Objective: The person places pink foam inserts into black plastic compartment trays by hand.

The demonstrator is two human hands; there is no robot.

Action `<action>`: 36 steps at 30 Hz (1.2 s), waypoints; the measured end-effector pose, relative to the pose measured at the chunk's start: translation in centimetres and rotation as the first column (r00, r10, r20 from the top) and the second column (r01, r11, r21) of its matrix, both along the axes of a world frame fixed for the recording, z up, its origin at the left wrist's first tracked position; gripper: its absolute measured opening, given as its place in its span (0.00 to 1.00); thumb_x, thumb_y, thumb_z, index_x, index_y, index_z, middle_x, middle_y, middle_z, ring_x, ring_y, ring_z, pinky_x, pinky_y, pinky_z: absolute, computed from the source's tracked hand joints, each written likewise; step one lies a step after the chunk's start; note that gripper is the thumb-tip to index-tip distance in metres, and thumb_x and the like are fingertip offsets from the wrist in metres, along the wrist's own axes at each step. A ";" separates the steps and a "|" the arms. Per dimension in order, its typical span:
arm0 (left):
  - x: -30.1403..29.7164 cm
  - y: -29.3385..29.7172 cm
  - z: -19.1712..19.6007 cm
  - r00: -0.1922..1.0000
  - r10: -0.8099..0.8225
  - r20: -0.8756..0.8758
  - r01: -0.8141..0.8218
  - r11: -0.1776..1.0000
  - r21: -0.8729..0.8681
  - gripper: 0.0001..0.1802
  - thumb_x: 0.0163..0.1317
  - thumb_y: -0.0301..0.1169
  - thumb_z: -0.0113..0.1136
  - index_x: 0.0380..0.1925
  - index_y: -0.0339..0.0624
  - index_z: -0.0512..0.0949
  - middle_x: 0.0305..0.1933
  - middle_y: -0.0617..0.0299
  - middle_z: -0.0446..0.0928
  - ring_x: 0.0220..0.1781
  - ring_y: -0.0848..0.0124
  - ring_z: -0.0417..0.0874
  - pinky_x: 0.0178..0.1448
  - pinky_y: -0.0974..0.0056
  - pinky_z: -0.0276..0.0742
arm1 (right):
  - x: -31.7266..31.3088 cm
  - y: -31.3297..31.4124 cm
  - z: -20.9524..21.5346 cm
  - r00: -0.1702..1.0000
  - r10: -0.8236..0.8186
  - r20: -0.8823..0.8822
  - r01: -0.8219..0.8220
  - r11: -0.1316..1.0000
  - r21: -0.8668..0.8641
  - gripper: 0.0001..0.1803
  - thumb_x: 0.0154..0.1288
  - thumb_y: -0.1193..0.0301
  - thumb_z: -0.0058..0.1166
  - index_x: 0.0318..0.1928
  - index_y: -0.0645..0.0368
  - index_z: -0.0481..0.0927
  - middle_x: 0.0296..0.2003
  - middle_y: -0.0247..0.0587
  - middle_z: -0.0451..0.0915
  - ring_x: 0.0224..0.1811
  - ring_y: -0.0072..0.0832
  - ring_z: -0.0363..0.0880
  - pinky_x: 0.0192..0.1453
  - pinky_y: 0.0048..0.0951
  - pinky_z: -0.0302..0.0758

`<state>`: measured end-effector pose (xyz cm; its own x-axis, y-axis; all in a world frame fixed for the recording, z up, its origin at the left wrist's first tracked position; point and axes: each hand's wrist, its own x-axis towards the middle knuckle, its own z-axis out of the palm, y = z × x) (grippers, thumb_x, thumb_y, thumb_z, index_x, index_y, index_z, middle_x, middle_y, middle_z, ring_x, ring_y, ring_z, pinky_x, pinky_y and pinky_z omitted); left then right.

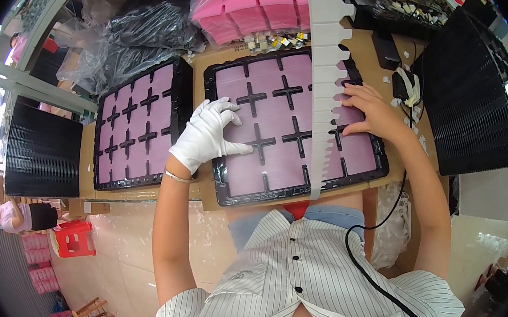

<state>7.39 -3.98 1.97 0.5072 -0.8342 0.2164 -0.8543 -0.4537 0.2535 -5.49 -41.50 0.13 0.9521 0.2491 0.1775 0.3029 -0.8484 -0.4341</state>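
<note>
A black plastic tray [221,187] with cross-shaped dividers and pinkish-purple compartments lies in front of me. My left hand [207,132], in a white glove, rests over its left part. The thumb stretches toward a divider and stands apart from the fingers. My bare right hand [370,112] reaches over the tray's right edge with thumb and fingers spread. A long pale strip [324,91] with a notched right edge runs across the tray, beside the right fingertips. Whether those fingertips touch the strip, I cannot tell. Neither hand visibly holds anything.
A similar tray [100,181] sits to the left. Stacks of black trays [44,152] [471,95] stand at both sides. Behind are wrapped pink blocks [251,9] and black plastic bags [153,27]. A black cable [394,204] hangs at my right. Another person [16,215] is far left.
</note>
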 end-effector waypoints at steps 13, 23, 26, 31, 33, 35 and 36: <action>-0.2 -0.1 -1.2 1.000 -0.001 0.008 0.002 1.000 -0.012 0.28 0.42 0.53 0.75 0.35 0.46 0.78 0.53 0.56 0.78 0.65 0.53 0.72 0.70 0.49 0.62 | -0.4 -0.2 0.1 0.995 0.014 -0.100 -0.027 0.992 -0.125 0.37 0.40 0.54 0.73 0.52 0.59 0.77 0.65 0.42 0.69 0.70 0.40 0.62 0.78 0.50 0.47; -6.5 4.0 -1.0 0.907 0.421 0.005 -0.421 0.907 0.011 0.73 0.29 0.55 0.80 0.71 0.32 0.49 0.74 0.38 0.52 0.76 0.46 0.52 0.74 0.37 0.45 | -5.0 -1.5 0.5 0.957 -0.034 -0.289 0.012 0.997 -0.079 0.57 0.47 0.54 0.70 0.74 0.54 0.51 0.76 0.47 0.45 0.80 0.45 0.31 0.79 0.50 0.34; -9.2 4.1 -3.1 0.812 0.560 -0.162 -0.576 0.814 -0.071 0.40 0.56 0.41 0.68 0.61 0.26 0.66 0.64 0.35 0.67 0.68 0.49 0.67 0.73 0.52 0.57 | -7.5 -1.8 -5.3 0.960 -0.221 -0.174 0.275 0.871 0.407 0.47 0.65 0.47 0.52 0.76 0.51 0.45 0.77 0.48 0.41 0.80 0.44 0.29 0.78 0.47 0.35; -10.8 3.9 -2.4 0.387 0.217 -0.896 -0.792 0.576 -0.203 0.31 0.67 0.35 0.59 0.63 0.24 0.64 0.64 0.38 0.70 0.66 0.54 0.71 0.70 0.61 0.64 | -8.9 -0.4 -6.0 0.856 -0.465 -0.226 0.514 0.717 0.471 0.40 0.74 0.41 0.25 0.76 0.51 0.46 0.76 0.47 0.42 0.80 0.42 0.30 0.78 0.45 0.37; -11.8 3.8 -2.7 0.516 0.421 -0.746 -0.754 0.636 -0.162 0.34 0.69 0.38 0.56 0.66 0.24 0.61 0.66 0.41 0.69 0.68 0.63 0.70 0.70 0.66 0.63 | -8.8 -0.5 -6.0 0.850 -0.492 -0.186 0.515 0.707 0.485 0.40 0.74 0.41 0.24 0.76 0.52 0.46 0.76 0.47 0.43 0.79 0.41 0.31 0.78 0.44 0.37; -12.5 3.6 -2.9 0.543 0.432 -0.720 -0.751 0.633 -0.186 0.34 0.69 0.39 0.55 0.66 0.24 0.60 0.67 0.41 0.68 0.69 0.65 0.70 0.70 0.66 0.63 | -8.7 -0.5 -6.0 0.844 -0.517 -0.144 0.513 0.697 0.501 0.40 0.75 0.41 0.23 0.76 0.54 0.47 0.76 0.47 0.44 0.79 0.41 0.33 0.78 0.43 0.36; -12.8 3.1 -1.4 0.454 0.417 -0.788 -0.790 0.597 -0.139 0.32 0.69 0.37 0.56 0.66 0.27 0.62 0.66 0.41 0.69 0.67 0.64 0.72 0.70 0.65 0.64 | -8.8 -0.5 -6.0 0.840 -0.529 -0.123 0.511 0.694 0.507 0.40 0.75 0.41 0.23 0.75 0.54 0.47 0.76 0.47 0.44 0.79 0.41 0.33 0.78 0.43 0.36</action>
<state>-5.42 -0.91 0.52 0.9784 -0.1383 -0.1538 0.0755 -0.4534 0.8881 -14.31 -41.97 -5.89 0.8944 -0.4175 0.1602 -0.1004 -0.5365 -0.8379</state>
